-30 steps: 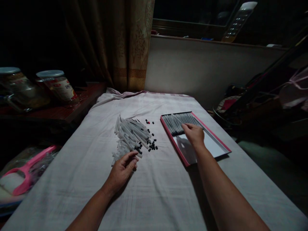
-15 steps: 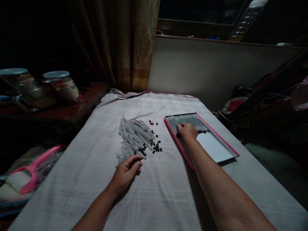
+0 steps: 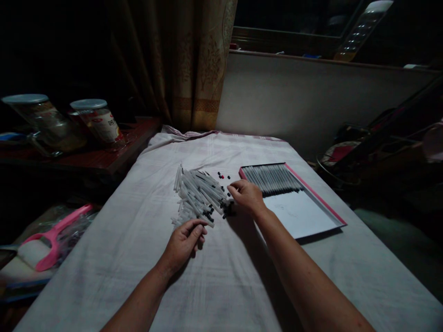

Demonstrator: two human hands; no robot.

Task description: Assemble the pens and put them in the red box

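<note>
A loose pile of translucent pen tubes (image 3: 199,189), some with dark ends, lies on the cloth. Small black caps (image 3: 228,207) and one red cap are scattered along the pile's right side. My left hand (image 3: 185,240) rests at the pile's near edge with its fingers curled together. A tube end shows by its fingertips, but I cannot tell whether they grip it. Over the caps hovers my right hand (image 3: 246,193), fingers stretched toward the pile and holding nothing visible. To its right, a shallow pink-edged box (image 3: 321,203) has a row of similar tubes (image 3: 273,179) along its far side, above a white bottom.
A pale checked cloth (image 3: 207,286) covers the table. On a dark wooden side table (image 3: 114,154) at the left stand lidded jars (image 3: 102,124) and a glass mug. Below it lies a pink handled object (image 3: 55,235) among plastic bags. A curtain and wall close off the back.
My right hand has left the box's row of tubes and moved left to the scattered caps, its fingers now extended. My left hand stays by the pile. The view has shifted slightly.
</note>
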